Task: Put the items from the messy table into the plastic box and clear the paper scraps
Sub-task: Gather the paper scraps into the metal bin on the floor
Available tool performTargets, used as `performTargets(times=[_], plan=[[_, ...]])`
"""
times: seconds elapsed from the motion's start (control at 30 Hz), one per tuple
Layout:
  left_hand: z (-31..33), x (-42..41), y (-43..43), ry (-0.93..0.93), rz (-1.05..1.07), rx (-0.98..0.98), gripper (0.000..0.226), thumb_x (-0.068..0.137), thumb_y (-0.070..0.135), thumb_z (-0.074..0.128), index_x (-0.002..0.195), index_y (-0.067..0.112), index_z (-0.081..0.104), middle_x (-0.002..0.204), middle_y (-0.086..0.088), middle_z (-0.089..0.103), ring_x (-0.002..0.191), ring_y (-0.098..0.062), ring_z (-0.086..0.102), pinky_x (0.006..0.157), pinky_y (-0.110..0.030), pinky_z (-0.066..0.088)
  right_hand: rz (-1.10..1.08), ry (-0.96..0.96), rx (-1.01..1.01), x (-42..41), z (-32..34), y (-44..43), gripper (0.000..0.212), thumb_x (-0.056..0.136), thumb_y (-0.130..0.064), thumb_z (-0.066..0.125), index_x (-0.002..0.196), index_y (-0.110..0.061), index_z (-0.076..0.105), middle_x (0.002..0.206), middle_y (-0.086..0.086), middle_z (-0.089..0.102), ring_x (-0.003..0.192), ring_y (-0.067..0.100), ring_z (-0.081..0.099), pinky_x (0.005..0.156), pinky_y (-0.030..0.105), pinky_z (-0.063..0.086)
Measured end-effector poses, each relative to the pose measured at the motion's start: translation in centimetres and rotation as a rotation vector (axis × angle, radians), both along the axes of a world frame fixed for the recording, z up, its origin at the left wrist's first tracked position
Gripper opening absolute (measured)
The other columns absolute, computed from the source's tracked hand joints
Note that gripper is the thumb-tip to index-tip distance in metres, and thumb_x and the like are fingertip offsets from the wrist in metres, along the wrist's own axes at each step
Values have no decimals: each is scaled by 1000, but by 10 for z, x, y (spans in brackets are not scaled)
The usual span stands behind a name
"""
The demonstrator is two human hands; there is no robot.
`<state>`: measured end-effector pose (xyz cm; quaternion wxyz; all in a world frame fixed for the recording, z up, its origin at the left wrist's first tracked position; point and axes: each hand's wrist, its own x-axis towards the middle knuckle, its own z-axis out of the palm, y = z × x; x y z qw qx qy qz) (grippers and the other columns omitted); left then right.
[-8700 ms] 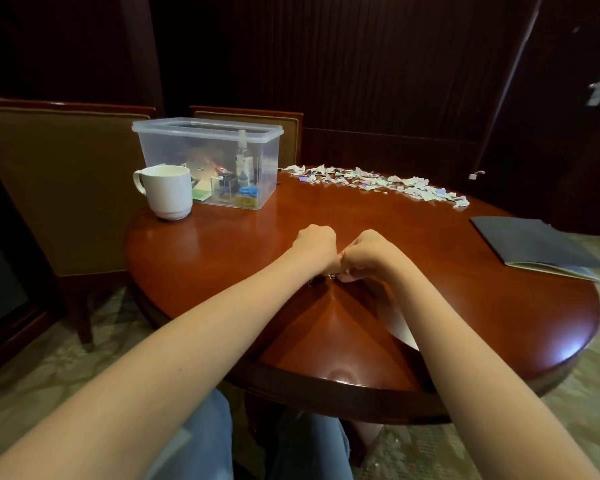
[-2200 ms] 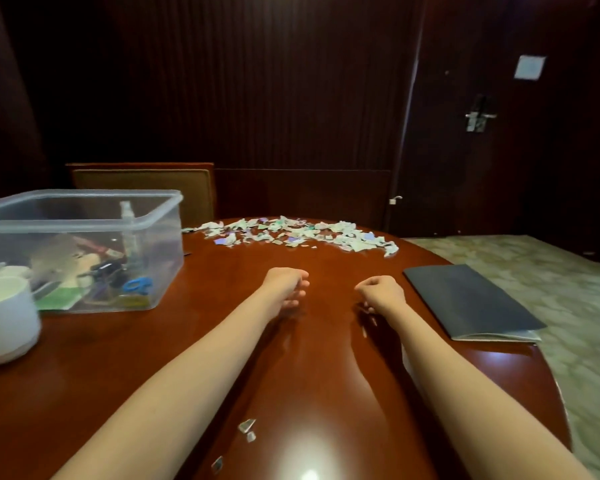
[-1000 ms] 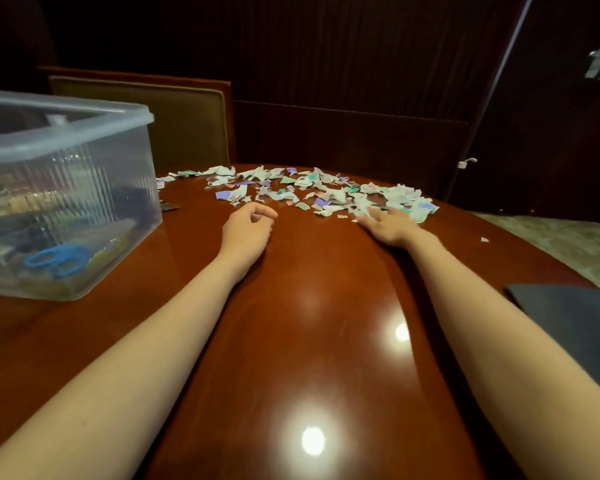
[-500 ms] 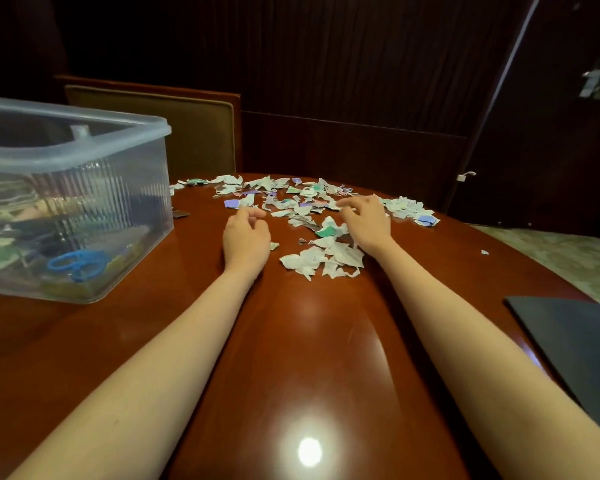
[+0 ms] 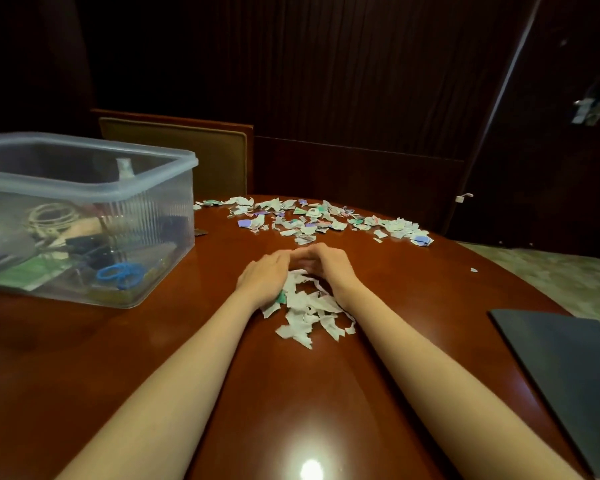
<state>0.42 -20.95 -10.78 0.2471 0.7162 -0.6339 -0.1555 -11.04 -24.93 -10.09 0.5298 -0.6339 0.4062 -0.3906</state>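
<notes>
Head view shows left hand [image 5: 263,276] and right hand [image 5: 330,268], fingers loose and tips together, cupping scraps [image 5: 307,308] lying bodyward, box [image 5: 94,188] leftward.

I see bare surface [image 5: 291,393] open for passing at the near middle and near left, while the plastic box [image 5: 153,237] blocks the far left, a dark folder [image 5: 561,368] takes the near right, and paper scraps [image 5: 312,220] band the far edge.
</notes>
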Motion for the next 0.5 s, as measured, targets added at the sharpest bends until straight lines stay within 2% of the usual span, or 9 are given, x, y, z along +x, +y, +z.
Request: performTargets(times=[0.07, 0.13, 0.2, 0.27, 0.3, 0.37, 0.43, 0.5], plan=[[2, -1, 13, -65, -49, 27, 41, 103, 12, 26, 142, 20, 37, 149, -2, 38, 137, -20, 36, 113, -41, 30, -146, -113, 65, -3, 0, 7, 24, 93, -10, 42, 100, -7, 65, 113, 9, 62, 107, 21, 57, 92, 28, 49], [4, -1, 24, -43, -52, 54, 38, 103, 11, 28, 139, 14, 40, 146, -4, 42, 134, -21, 40, 108, -38, 35, -192, -87, 46, -6, 0, 17, 25, 95, -10, 39, 103, -10, 63, 118, 10, 59, 111, 21, 55, 97, 30, 47], [5, -1, 35, -32, -80, 63, 40, 104, 16, 22, 138, 12, 43, 144, -5, 45, 132, -22, 42, 107, -37, 36, -195, 4, -22, -10, -1, 30, 29, 97, -9, 35, 110, -10, 62, 124, 9, 58, 117, 20, 53, 98, 30, 44], [4, 2, 44, -11, -122, 81, 44, 104, 20, 18, 136, 15, 48, 145, -2, 45, 132, -21, 42, 108, -38, 35, -139, 187, -146, -14, -3, 47, 30, 98, -13, 36, 118, -11, 59, 128, 5, 56, 116, 15, 50, 95, 26, 42], [4, 4, 49, 46, -139, 92, 45, 104, 21, 18, 130, 18, 54, 143, 0, 46, 131, -20, 43, 109, -38, 34, -97, 347, -251, -17, -5, 55, 31, 99, -18, 38, 123, -13, 56, 131, 2, 54, 115, 11, 49, 95, 25, 40], [2, 8, 57, 186, -143, 80, 47, 102, 24, 19, 112, 26, 65, 138, 1, 52, 125, -19, 47, 107, -39, 35, -25, 650, -437, -20, -11, 72, 39, 97, -35, 41, 133, -20, 48, 137, -3, 50, 120, 9, 46, 105, 32, 38], [3, 9, 69, 234, -167, 64, 45, 101, 23, 21, 99, 30, 65, 131, -1, 57, 119, -19, 50, 106, -43, 37, 19, 780, -467, -23, -11, 91, 54, 93, -48, 44, 141, -23, 37, 143, -5, 43, 130, 13, 42, 114, 43, 27], [3, 9, 81, 244, -191, 40, 41, 102, 20, 24, 105, 25, 64, 127, -1, 59, 117, -19, 52, 105, -42, 39, 75, 853, -473, -22, -11, 108, 69, 88, -53, 50, 146, -22, 27, 146, -4, 38, 134, 17, 37, 117, 43, 18]])
